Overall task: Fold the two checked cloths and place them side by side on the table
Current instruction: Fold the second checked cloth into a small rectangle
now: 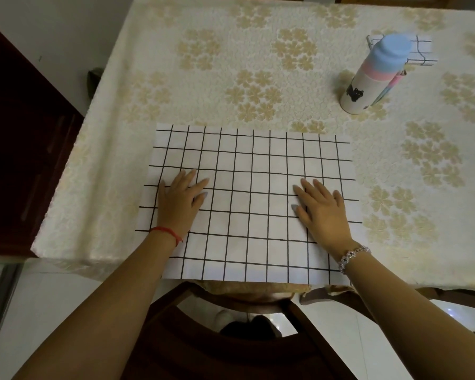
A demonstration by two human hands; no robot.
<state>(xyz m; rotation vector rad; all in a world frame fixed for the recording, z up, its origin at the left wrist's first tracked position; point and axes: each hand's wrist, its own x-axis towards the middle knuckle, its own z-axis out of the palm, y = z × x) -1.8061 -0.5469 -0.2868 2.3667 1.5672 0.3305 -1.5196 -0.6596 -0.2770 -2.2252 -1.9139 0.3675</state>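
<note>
Left wrist wears a red cord bracelet [166, 232], right a silver jewelled bracelet [353, 257]; nails [204, 193] are grey.

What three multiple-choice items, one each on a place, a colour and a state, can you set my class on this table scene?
1. The folded cloth lies: A. behind the bottle; B. on the floor; C. on the chair.
2. The bottle's cap is: A. red; B. blue; C. green.
3. The left hand and right hand on the spread cloth are: A. fists; B. pinching a corner; C. flat.
Answers: 1 A, the bottle hides part of it. 2 B, the cap is pale blue. 3 C, all fingers lie straight on the cloth.
</note>
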